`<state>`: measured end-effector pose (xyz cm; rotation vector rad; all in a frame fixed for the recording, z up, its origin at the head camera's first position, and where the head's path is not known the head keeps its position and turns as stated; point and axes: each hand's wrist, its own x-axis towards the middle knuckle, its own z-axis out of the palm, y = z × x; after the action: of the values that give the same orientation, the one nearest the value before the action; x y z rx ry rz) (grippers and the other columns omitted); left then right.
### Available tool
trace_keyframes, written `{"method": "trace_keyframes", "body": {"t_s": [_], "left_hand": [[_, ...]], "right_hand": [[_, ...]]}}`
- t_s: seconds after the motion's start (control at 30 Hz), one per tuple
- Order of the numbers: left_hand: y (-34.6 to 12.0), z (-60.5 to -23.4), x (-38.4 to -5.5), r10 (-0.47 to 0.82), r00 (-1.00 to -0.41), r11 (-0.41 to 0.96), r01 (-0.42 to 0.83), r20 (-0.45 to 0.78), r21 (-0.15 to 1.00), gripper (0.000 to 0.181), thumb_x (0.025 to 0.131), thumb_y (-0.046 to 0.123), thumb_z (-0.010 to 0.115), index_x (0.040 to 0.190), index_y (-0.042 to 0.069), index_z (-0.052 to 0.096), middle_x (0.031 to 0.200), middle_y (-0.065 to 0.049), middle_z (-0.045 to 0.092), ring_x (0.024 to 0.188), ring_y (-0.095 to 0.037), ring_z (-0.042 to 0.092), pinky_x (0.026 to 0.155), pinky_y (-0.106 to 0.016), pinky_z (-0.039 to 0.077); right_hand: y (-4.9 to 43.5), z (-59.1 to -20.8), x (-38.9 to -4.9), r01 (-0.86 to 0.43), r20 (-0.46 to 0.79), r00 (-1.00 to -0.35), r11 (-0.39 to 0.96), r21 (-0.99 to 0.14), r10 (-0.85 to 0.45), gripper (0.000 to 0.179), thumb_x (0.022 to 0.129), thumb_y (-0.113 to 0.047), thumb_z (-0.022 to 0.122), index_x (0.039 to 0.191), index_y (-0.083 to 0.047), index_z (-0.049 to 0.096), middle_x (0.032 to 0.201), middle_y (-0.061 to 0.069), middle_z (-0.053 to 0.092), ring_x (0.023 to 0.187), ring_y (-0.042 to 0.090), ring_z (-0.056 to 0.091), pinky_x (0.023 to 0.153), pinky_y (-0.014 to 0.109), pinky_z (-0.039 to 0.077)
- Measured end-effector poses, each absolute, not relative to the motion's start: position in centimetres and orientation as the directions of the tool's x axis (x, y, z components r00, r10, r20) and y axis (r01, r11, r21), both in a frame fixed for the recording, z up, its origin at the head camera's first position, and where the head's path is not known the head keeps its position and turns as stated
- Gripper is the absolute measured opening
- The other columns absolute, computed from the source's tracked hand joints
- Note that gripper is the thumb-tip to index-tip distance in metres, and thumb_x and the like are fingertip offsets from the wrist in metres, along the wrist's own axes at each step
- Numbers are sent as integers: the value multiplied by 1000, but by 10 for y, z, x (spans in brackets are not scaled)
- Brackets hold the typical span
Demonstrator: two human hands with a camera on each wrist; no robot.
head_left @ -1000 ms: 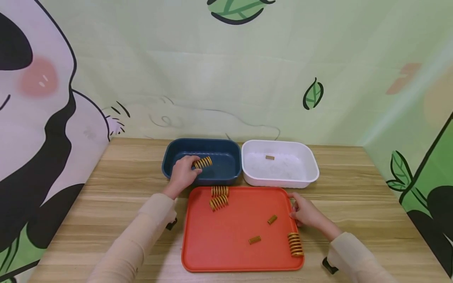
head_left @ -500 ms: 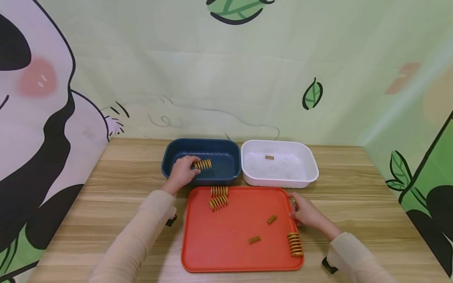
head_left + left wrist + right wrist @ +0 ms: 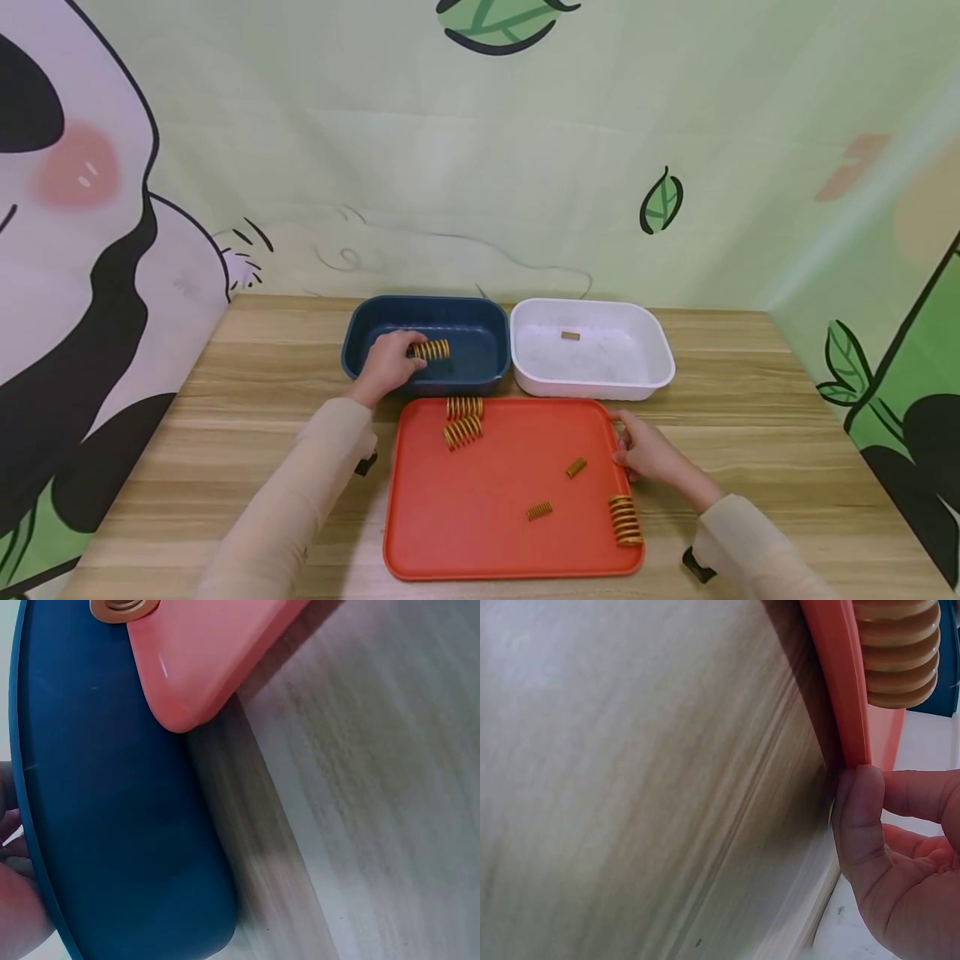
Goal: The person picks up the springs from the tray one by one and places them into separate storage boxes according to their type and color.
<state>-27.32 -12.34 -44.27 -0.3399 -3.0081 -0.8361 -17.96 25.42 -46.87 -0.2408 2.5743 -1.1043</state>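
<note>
Gripping tray at right rim with right hand; five springs on tray. Farther back, pinching large spring in left hand at blue bin, contact inside unclear; alongside, white bin with small spring inside

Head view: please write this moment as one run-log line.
left hand: grips large spring at blue bin | right hand: pinches red tray | white bin: one small spring

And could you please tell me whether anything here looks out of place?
Nothing looks spilled or damaged, but the right-edge large spring and the far-edge large spring look slightly off: both overlap the rim of the red tray in the head view, though whether they rest on it is unclear.
</note>
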Motion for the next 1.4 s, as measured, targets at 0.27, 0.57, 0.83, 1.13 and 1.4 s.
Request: {"method": "trace_keyframes", "body": {"t_s": [0.27,0.57,0.83,1.13,1.4], "left_hand": [[-122,-442,-280,225,-974,825,202,21,528,36,77,13,67,111,4,61,112,-14,61,102,-28,54,92,-41,41],[-124,-447,-286,229,-973,805,183,-10,564,36,76,13,68,110,5,62,111,-13,62,101,-27,54,93,-41,40],[-127,-450,-294,231,-972,802,175,-27,571,36,75,13,69,109,5,63,109,-14,62,101,-28,54,94,-42,39],[-130,-450,-296,220,-972,818,134,-89,559,36,76,12,67,111,4,61,114,-16,59,107,-30,51,95,-42,38],[-130,-450,-297,228,-967,812,127,-110,570,35,77,11,66,111,3,61,112,-15,61,101,-28,55,91,-40,42]], "right_hand": [[254,-469,-178,-29,-230,-931,682,-730,-285,54,75,14,52,126,8,35,64,7,44,45,14,44,42,26,42],[255,-468,-177,-24,-235,-931,687,-726,-281,54,75,14,52,126,7,35,65,8,45,45,14,44,42,26,42],[256,-469,-178,-19,-240,-930,690,-723,-277,54,75,12,52,126,7,35,65,8,45,45,13,44,42,26,42],[255,-469,-179,-29,-231,-932,689,-724,-281,54,75,12,53,126,7,36,65,7,45,45,14,45,42,26,42],[256,-469,-178,-42,-214,-933,678,-733,-289,53,75,13,53,126,8,36,65,8,46,44,14,45,42,27,43]]}}
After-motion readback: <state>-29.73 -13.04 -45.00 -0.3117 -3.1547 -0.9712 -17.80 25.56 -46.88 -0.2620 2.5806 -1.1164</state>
